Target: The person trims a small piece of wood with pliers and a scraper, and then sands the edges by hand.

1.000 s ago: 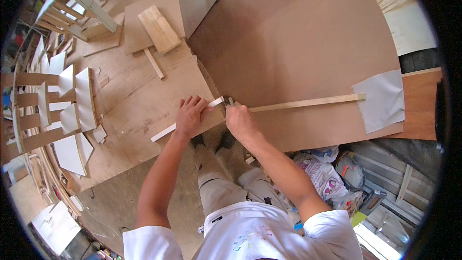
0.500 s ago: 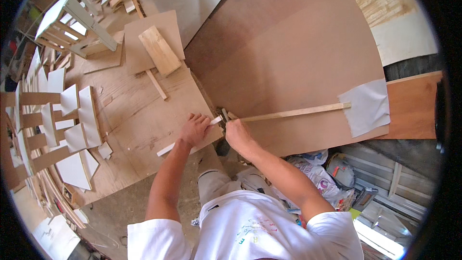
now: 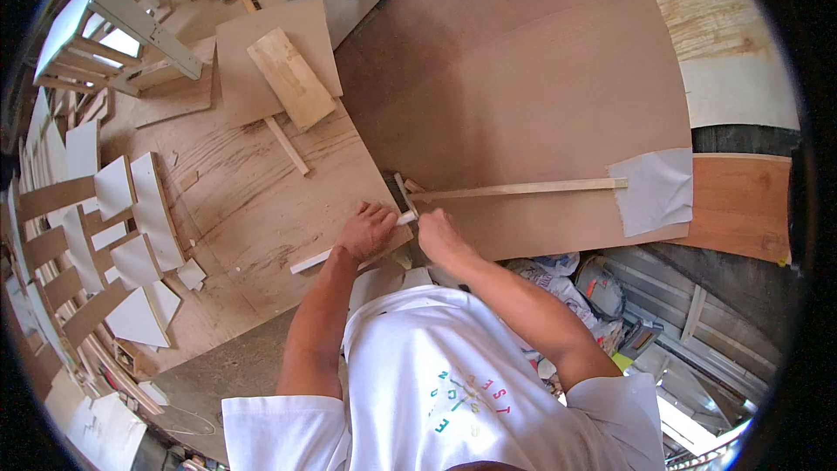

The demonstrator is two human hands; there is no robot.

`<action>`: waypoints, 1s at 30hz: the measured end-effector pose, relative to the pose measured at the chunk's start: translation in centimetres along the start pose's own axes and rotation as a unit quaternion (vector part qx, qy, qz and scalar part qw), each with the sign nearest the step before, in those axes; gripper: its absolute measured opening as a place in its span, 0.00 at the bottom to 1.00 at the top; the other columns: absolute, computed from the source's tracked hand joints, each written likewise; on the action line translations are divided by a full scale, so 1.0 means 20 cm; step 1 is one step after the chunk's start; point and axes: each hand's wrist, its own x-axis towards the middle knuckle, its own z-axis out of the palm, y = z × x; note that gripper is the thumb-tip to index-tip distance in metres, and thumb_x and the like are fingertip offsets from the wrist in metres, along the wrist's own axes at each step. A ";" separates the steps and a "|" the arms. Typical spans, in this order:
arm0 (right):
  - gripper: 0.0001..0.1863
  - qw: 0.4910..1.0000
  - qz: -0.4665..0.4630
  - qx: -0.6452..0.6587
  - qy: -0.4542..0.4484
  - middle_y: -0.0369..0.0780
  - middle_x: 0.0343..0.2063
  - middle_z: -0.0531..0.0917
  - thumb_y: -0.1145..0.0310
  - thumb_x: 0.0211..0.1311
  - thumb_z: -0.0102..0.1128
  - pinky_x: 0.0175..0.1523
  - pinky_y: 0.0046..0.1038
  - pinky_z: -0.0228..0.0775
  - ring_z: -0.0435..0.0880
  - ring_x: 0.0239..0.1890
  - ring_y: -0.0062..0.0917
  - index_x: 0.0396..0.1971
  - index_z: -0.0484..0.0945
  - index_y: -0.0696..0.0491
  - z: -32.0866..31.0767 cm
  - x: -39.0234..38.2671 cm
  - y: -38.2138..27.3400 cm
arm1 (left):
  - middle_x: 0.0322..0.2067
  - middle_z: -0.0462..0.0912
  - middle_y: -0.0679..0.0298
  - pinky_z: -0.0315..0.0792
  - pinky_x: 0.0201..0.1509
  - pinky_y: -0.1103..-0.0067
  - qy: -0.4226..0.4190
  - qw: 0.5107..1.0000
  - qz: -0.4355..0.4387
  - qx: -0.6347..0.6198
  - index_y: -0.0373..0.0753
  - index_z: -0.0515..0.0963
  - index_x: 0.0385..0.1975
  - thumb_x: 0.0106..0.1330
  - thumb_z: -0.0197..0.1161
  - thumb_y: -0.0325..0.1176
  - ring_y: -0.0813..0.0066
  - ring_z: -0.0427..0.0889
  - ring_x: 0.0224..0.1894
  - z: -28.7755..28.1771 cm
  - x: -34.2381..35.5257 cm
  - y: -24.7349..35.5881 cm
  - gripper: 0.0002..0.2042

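Wooden block [image 3: 290, 78] atop brown board [image 3: 308, 26]

Strip [image 3: 311, 262] on table [image 3: 261, 209], block [image 3: 289, 78] on panel [image 3: 235, 61] behind, stool [image 3: 146, 28] far left, stick [image 3: 523, 188] on sheet [image 3: 523, 78] at right

Toward six o'clock, slightly on the five o'clock side, the front of the white shirt [image 3: 392, 358] carries lettering [image 3: 471, 403]: separate small capitals in green, red and a paler yellowish tone, spread in a loose cluster of slanting lines, the green ones toward its nine o'clock side and the red toward three. Near four o'clock, a plastic bag [image 3: 568, 296] bears print too small to read.
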 end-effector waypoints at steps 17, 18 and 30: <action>0.13 0.999 0.027 -0.042 -0.021 0.65 0.35 0.84 0.75 0.62 0.53 0.48 0.52 0.81 0.87 0.41 0.58 0.35 0.87 0.65 -0.12 -0.07 -0.04 | 0.41 0.83 0.59 0.68 0.56 0.65 0.029 0.999 -0.024 -0.019 0.42 0.74 0.39 0.69 0.61 0.36 0.60 0.80 0.50 0.06 0.01 -0.01 0.07; 0.13 0.999 0.031 -0.038 -0.021 0.65 0.37 0.84 0.75 0.62 0.53 0.49 0.52 0.81 0.87 0.42 0.58 0.35 0.87 0.65 -0.13 -0.09 -0.05 | 0.41 0.83 0.59 0.69 0.57 0.65 0.020 0.999 -0.025 -0.022 0.42 0.74 0.39 0.70 0.61 0.36 0.60 0.80 0.50 0.04 0.02 0.00 0.07; 0.16 0.995 0.079 0.002 -0.065 0.66 0.44 0.82 0.73 0.66 0.49 0.55 0.53 0.78 0.84 0.49 0.59 0.40 0.85 0.67 -0.05 0.02 -0.03 | 0.43 0.83 0.59 0.68 0.59 0.64 -0.025 0.999 -0.019 -0.024 0.41 0.74 0.40 0.72 0.60 0.37 0.59 0.80 0.51 0.02 0.03 -0.01 0.07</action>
